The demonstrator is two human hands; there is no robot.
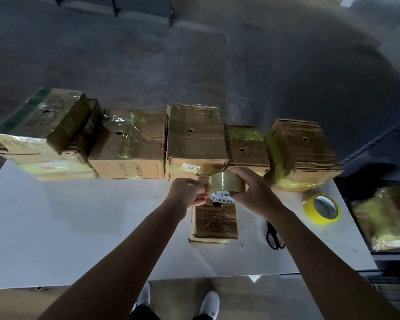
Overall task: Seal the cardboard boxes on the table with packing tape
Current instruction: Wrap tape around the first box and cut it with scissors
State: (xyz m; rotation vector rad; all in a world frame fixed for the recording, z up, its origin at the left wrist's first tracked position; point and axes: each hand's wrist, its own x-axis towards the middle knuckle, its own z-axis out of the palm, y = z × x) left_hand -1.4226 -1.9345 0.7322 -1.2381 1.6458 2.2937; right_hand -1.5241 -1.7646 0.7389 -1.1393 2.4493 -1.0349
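A roll of clear packing tape (224, 184) is held above a small cardboard box (214, 224) that lies on the white table (79, 227). My right hand (252, 191) grips the roll from the right. My left hand (191, 191) pinches at the roll's left edge, where the tape end is; the end itself is too small to make out. Several taped cardboard boxes (194, 139) stand in a row along the table's far edge.
A yellow tape roll (321, 209) lies at the table's right end, with black scissors (274, 236) nearer the front. A dark bin (383, 218) with wrapped goods stands right of the table. Stacked boxes (46, 135) fill the far left. My shoes show below the table's front edge.
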